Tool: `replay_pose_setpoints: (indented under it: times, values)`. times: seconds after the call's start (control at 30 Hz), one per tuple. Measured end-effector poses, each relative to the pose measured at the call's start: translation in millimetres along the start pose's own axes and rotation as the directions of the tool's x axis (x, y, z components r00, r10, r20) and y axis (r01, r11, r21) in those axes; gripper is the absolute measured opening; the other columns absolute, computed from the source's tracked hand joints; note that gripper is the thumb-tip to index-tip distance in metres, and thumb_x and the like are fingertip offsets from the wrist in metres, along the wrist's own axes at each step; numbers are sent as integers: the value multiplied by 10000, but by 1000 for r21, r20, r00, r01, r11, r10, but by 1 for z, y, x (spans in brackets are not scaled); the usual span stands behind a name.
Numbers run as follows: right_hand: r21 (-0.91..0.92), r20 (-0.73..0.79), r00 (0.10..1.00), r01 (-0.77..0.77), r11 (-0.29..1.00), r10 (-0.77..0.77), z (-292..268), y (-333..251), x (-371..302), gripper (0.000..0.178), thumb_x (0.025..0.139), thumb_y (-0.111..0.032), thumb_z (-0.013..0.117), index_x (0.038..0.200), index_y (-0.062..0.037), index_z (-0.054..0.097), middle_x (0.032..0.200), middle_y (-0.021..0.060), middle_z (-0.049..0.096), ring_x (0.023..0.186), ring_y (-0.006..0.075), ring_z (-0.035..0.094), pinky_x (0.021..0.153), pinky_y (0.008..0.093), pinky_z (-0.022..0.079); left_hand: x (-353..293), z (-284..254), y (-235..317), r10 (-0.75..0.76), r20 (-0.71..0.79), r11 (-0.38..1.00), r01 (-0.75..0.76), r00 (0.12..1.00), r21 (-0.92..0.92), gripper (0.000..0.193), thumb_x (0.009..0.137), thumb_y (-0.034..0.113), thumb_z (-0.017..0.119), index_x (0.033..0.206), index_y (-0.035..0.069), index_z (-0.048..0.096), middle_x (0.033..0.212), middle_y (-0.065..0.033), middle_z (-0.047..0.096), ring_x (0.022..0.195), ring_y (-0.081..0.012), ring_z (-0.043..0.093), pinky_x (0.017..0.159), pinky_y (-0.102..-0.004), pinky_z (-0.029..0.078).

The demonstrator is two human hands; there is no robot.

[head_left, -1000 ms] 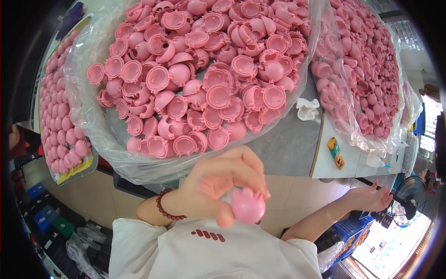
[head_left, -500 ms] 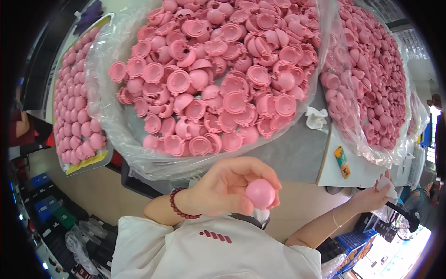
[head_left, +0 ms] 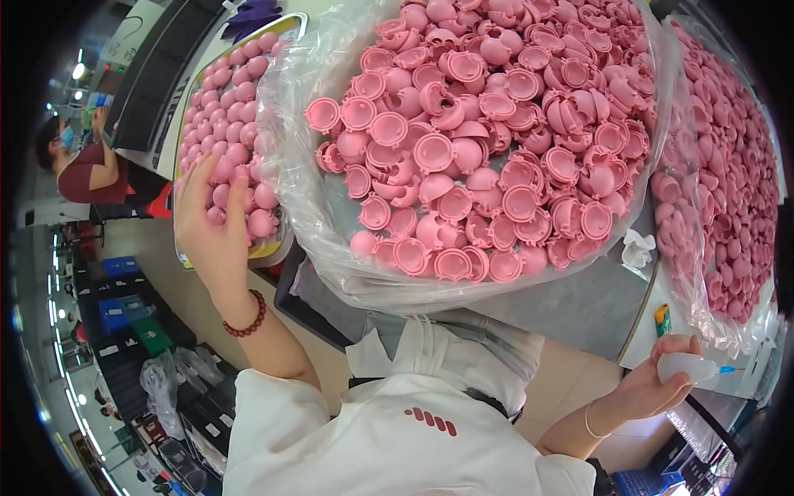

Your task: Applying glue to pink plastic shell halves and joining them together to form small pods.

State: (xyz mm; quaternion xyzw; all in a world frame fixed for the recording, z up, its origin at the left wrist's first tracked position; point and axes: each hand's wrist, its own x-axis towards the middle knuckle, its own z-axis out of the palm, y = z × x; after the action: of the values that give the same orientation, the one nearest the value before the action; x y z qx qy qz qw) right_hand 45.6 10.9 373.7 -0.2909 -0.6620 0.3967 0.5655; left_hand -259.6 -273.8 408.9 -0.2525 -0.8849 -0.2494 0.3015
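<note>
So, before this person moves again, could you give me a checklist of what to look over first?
1. Left hand at the tray: ok, it reaches over the near end.
2. Left fingers free of the pink balls: cannot tell, balls show right at the fingertips.
3. Right hand gripping the white bottle: ok, fingers wrap around it.
4. Blue tip facing away from the body: ok, it points off to the right.
5. Tip capped: cannot tell, too small to see.
6. Crumpled white tissue clear of the pink half-shells: ok, it lies outside their heap.
</note>
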Motion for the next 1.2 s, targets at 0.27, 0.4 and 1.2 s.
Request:
replay_pose_setpoints:
  times: [0.27,0.4,1.2]
  values:
    - [124,201,975,70,990,-94,20,-7,-12,494,820,-396,477,1039,46,465,662,72,425,637,164,370,570,271,291,-3,6,57,404,378,903,-297,833,-310,193,630,122,677,800,69,602,802,-36,584,808,-203,527,710,-316,393]
    - [77,257,957,118,990,-134,19,-7,-14,467,826,-416,455,1005,15,466,619,76,488,571,158,399,497,259,307,-10,17,62,307,525,948,-207,794,-241,171,601,133,677,731,89,575,791,4,536,791,-196,492,696,-310,318]
    - [318,490,840,-420,850,232,56,-47,-40,395,762,-324,591,989,-35,447,652,68,501,570,158,492,500,253,382,-80,32,161,563,702,-118,884,435,-453,346,712,11,642,1029,-47,515,1074,-221,485,901,-208,547,726,-282,470]
